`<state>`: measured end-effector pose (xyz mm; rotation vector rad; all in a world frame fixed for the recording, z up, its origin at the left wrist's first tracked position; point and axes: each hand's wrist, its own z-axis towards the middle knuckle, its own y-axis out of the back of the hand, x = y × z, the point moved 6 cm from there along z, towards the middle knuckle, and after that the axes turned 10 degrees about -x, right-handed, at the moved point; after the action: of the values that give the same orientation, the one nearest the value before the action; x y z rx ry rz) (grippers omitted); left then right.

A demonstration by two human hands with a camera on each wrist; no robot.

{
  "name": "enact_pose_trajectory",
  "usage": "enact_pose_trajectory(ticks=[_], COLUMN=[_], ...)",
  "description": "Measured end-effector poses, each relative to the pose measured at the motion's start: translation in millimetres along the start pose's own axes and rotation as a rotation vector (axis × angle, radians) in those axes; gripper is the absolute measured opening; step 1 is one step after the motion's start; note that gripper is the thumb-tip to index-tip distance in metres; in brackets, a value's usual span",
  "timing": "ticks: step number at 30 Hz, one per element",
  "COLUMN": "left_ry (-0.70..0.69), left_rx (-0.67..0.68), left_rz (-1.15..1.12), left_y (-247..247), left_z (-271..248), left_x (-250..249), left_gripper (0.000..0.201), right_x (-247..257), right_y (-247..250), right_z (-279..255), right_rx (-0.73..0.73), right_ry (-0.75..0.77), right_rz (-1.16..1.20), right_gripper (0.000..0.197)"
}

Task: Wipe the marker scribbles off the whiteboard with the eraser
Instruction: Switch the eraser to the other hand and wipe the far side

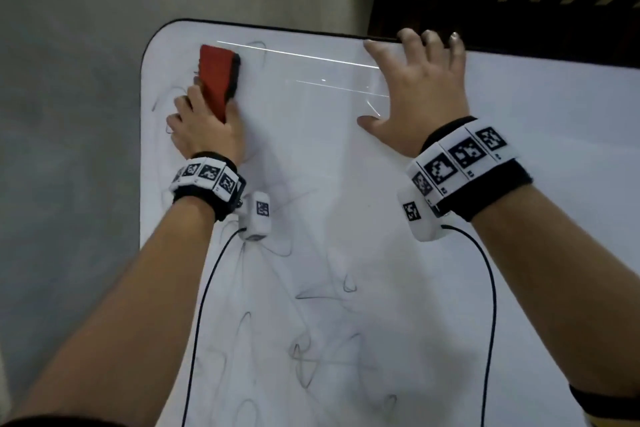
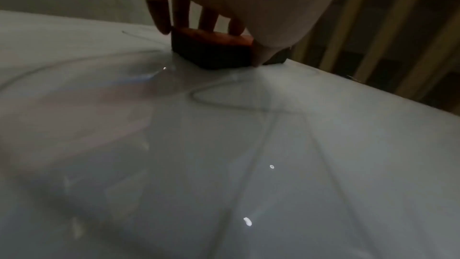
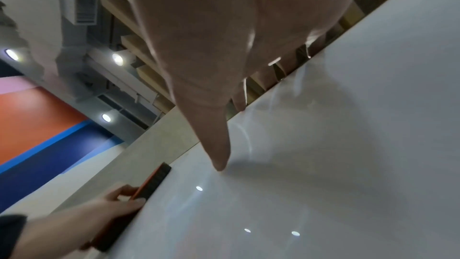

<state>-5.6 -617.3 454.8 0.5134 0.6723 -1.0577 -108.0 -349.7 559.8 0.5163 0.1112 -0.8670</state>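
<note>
One eraser (image 1: 219, 81), red-backed with a dark felt pad, is gripped by the left hand (image 1: 204, 128) in the upper left of the head view, its felt face pressed flat on the whiteboard (image 1: 346, 184) near the rounded top left corner; four fingers (image 2: 183, 14) are curled over its back and the thumb is set against its side. Thin grey marker scribbles (image 1: 311, 350) are spread across the lower centre of the board. At upper right, the right hand (image 1: 420, 90) is laid flat with fingers spread, fingertips hooked over the black top edge. Bare white board is left at far right.
</note>
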Motion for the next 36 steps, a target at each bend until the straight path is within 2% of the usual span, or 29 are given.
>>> enact_pose_trajectory(ticks=[1, 2, 4, 6, 8, 9, 10, 13, 14, 15, 17, 19, 20, 22, 23, 24, 26, 27, 28, 29, 32, 34, 36], left_ry=[0.038, 0.008, -0.176, -0.428, -0.568, -0.567, -0.501, -0.164, -0.101, -0.098, -0.255, -0.52, -0.611, -0.662, -0.604, -0.489, -0.156, -0.044, -0.013, -0.048, -0.353, -0.499, -0.578], left_rx=[-0.01, -0.02, -0.023, 0.02, 0.084, 0.079, 0.074, 0.077, 0.082, 0.069, 0.046, 0.078, 0.112, 0.141, 0.109, 0.076, 0.058, 0.06, 0.051, 0.035, 0.016, 0.103, 0.153], left_rz=[0.042, 0.078, 0.054, -0.04, -0.11, -0.111, -0.1, -0.05, -0.029, -0.013, -0.041, -0.115, -0.143, -0.163, -0.144, -0.127, -0.085, -0.061, -0.024, 0.001, -0.063, -0.116, -0.138], left_y=[-0.3, 0.7, 6.0, 10.0, 11.6, 11.7, 9.5, 3.0, 1.5, 2.0, 7.6, 14.0, 14.6, 12.8, 10.3, 7.2, 0.2, -1.8, -3.5, -3.8, 4.9, 9.7, 9.4], left_z=[9.7, 7.8, -25.2, -72.3, -77.8, -57.7, -30.0, 50.8, 61.3, 59.1, 21.9, -38.5, -58.5, -47.0, -23.6, 5.6, 64.3, 78.8, 81.0, 71.0, -10.2, -69.9, -74.2], left_x=[3.2, -2.7, -26.9, -45.7, -46.2, -41.3, -34.7, -17.3, -17.2, -23.9, -45.3, -60.7, -61.4, -55.4, -47.8, -37.3, -8.8, 0.6, 3.3, -0.6, -18.6, -16.3, -11.7], left_gripper=[0.061, 0.059, 0.057, 0.057, 0.058, 0.058, 0.058, 0.057, 0.056, 0.056, 0.056, 0.055, 0.055, 0.056, 0.056, 0.056, 0.056, 0.056, 0.057, 0.057, 0.057, 0.057, 0.059], right_x=[1.9, 5.8, 20.0, 40.6, 56.8, 60.8, 61.8, 58.0, 58.2, 59.2, 62.6, 65.1, 65.4, 64.0, 62.3, 59.7, 55.2, 54.3, 54.2, 54.8, 58.3, 64.6, 79.9], right_y=[-0.7, -1.6, -4.6, -8.4, -10.1, -9.9, -9.5, -9.8, -10.4, -11.4, -13.7, -11.5, -9.8, -7.1, -6.7, -6.3, -5.5, -5.6, -6.1, -6.5, -4.6, -4.0, -8.1], right_z=[1.5, 3.7, 10.9, 21.5, 29.1, 32.3, 34.6, 32.4, 31.0, 30.1, 30.0, 33.6, 36.5, 42.8, 44.7, 45.5, 44.4, 42.7, 40.9, 39.2, 40.4, 47.3, 54.8], right_rx=[-0.006, -0.011, -0.004, 0.029, 0.062, 0.064, 0.063, 0.035, 0.017, 0.003, -0.01, -0.017, -0.019, 0.0, 0.02, 0.037, 0.038, 0.025, 0.009, -0.008, -0.035, -0.029, -0.005], right_ry=[-0.004, -0.008, -0.01, 0.003, 0.002, -0.002, -0.007, -0.016, -0.016, -0.019, -0.04, -0.072, -0.085, -0.093, -0.091, -0.087, -0.082, -0.079, -0.077, -0.081, -0.136, -0.159, -0.104], right_rz=[-0.015, -0.023, -0.018, -0.005, -0.013, -0.025, -0.038, -0.047, -0.048, -0.05, -0.045, -0.027, -0.018, 0.006, 0.022, 0.041, 0.077, 0.081, 0.077, 0.073, 0.088, 0.134, 0.203], right_gripper=[0.093, 0.094, 0.095, 0.098, 0.098, 0.097, 0.095, 0.094, 0.095, 0.095, 0.092, 0.084, 0.079, 0.072, 0.07, 0.07, 0.07, 0.071, 0.072, 0.073, 0.07, 0.066, 0.064])
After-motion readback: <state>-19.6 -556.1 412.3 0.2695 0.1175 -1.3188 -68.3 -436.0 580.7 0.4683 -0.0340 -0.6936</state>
